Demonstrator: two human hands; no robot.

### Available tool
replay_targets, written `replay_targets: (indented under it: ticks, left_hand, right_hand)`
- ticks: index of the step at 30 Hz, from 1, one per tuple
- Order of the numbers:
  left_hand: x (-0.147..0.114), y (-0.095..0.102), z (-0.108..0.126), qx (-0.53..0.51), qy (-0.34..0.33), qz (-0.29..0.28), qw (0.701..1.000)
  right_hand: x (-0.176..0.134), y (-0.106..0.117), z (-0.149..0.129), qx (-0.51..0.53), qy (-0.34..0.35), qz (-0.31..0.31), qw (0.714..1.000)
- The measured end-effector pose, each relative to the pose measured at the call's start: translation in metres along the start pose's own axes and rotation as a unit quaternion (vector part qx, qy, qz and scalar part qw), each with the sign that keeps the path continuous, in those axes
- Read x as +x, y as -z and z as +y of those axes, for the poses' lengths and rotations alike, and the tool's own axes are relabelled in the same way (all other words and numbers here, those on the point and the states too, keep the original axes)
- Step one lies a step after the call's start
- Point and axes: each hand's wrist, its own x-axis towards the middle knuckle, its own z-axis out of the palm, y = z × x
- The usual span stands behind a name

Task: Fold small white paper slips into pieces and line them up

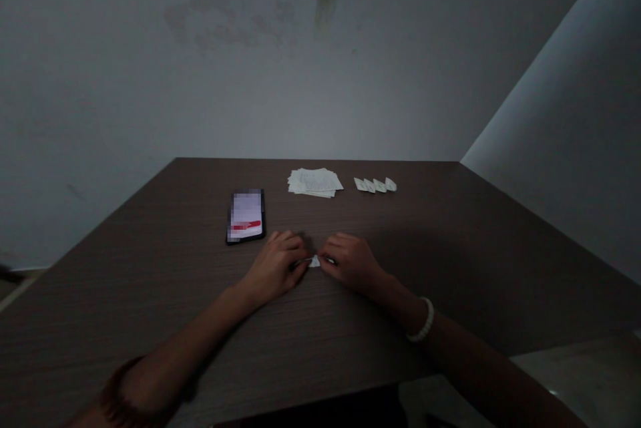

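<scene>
Between my two hands is a small piece of white paper (314, 262), mostly covered by my fingers. My left hand (281, 258) pinches its left side, thumb and fingers closed on it. From the other side my right hand (349, 259) grips the paper's right edge in the same way. Both hands rest low over the table, close together. How the paper is folded cannot be made out. Farther back lies a loose stack of white paper sheets (314, 181), and to its right is a row of several small folded papers (375, 185).
A phone (246, 216) with a lit, partly blurred screen lies left of my hands on the dark wooden table (165, 261). The table's back edge meets a grey wall (310, 94) with old tape on it. The near edge is close to my body.
</scene>
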Motion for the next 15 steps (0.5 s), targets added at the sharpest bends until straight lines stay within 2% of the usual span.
replay_targets:
  ticks: [7,15]
  left_hand:
    - [-0.005,0.003,-0.006,-0.051,-0.045,-0.016,0.998]
    - [-0.004,-0.003,-0.008,-0.124,-0.006,0.0,0.992]
  right_hand:
    - [-0.007,0.008,0.011,0.059,0.053,-0.037,0.996]
    - [-0.005,0.008,0.002,0.097,-0.01,-0.024,0.995]
